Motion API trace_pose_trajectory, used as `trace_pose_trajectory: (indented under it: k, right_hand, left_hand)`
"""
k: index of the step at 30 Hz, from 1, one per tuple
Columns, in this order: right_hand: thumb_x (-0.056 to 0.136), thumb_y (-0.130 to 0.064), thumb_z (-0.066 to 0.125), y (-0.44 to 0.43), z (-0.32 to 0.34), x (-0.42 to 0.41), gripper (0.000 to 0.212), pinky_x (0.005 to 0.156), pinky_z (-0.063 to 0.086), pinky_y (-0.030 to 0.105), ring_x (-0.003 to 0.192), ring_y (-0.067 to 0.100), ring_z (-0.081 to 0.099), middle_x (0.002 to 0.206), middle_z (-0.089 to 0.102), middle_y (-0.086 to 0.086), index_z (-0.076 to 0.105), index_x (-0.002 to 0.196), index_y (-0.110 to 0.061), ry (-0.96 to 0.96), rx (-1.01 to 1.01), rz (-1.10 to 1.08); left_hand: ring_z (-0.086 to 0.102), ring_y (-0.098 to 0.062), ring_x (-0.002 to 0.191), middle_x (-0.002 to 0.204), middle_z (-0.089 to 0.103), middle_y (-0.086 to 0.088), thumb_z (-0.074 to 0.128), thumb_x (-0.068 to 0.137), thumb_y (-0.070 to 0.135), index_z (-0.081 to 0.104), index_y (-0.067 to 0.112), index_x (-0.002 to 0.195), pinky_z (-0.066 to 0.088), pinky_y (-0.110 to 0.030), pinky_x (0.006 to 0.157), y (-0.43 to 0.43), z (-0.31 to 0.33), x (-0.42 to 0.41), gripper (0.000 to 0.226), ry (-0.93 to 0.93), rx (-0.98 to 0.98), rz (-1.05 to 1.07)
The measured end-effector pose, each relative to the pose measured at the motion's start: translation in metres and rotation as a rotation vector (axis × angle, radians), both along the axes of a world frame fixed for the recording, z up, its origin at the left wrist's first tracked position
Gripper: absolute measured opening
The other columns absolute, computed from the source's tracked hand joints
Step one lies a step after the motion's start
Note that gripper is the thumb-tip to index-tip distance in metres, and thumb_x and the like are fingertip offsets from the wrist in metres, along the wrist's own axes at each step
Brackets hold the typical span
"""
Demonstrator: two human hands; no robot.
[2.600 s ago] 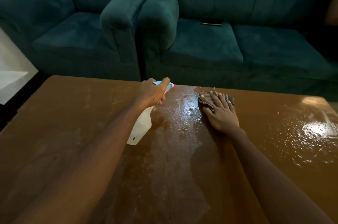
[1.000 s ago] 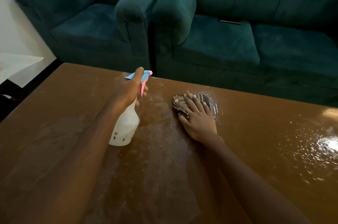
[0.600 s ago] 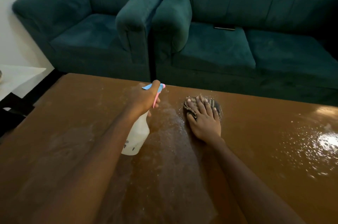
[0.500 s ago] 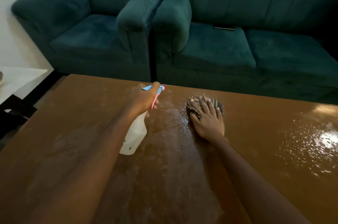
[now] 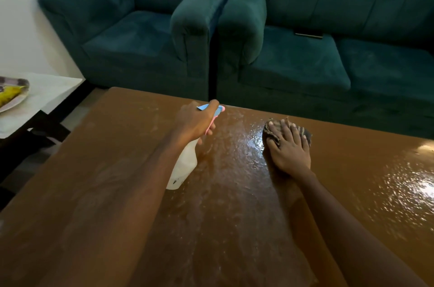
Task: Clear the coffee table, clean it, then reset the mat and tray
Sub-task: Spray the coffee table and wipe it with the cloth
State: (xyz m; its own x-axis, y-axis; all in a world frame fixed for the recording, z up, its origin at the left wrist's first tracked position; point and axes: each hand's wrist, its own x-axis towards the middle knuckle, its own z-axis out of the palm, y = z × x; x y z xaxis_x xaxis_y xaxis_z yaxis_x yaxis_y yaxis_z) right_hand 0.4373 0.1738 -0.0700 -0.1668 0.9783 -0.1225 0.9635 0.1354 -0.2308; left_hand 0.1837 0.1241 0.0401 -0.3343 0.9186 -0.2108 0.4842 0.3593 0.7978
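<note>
The brown coffee table (image 5: 117,169) fills the lower view, wet and shiny in the middle and at the right. My left hand (image 5: 196,120) grips a white spray bottle (image 5: 184,167) by its blue and pink trigger head, nozzle facing the far edge, and holds it above the tabletop. My right hand (image 5: 290,146) presses flat, fingers straight, on a dark striped cloth (image 5: 305,133) lying on the wet surface near the far edge. The cloth is mostly hidden under the fingers.
A teal armchair (image 5: 131,35) and teal sofa (image 5: 328,56) stand close behind the table's far edge. A dark flat object (image 5: 308,35) lies on the sofa seat. At the left, a white side table (image 5: 44,96) carries a plate (image 5: 11,96) with yellow food.
My right hand has slid the cloth slightly to the right along the far edge. My left hand still grips the bottle. The view has shifted left, bringing the side table and plate in.
</note>
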Motion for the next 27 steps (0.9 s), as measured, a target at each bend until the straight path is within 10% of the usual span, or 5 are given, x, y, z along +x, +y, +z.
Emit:
trace_pose_trajectory:
  k: [16,27]
  right_hand:
    - [0.093,-0.063,0.014,-0.007,-0.004,-0.082,0.057,0.123,-0.005,0.037,0.152,0.011,-0.009,0.164,-0.003,-0.017,0.008,0.149,-0.058,0.023,0.084,0.514]
    - [0.103,-0.055,0.019,0.016,0.001,-0.048,0.054,0.123,-0.006,0.045,0.152,0.019,-0.013,0.166,-0.009,-0.008,0.011,0.155,-0.046,-0.053,0.036,-0.006]
  left_hand:
    - [0.066,-0.016,0.063,0.075,0.07,-0.005,0.037,0.097,0.056,0.064,0.014,0.08,0.053,-0.027,0.054,-0.001,-0.011,-0.03,0.052,-0.132,0.113,0.108]
    - [0.063,-0.014,0.063,0.078,0.067,-0.006,0.033,0.099,0.054,0.064,0.011,0.091,0.05,-0.022,0.051,0.001,-0.009,-0.032,0.054,-0.137,0.112,0.031]
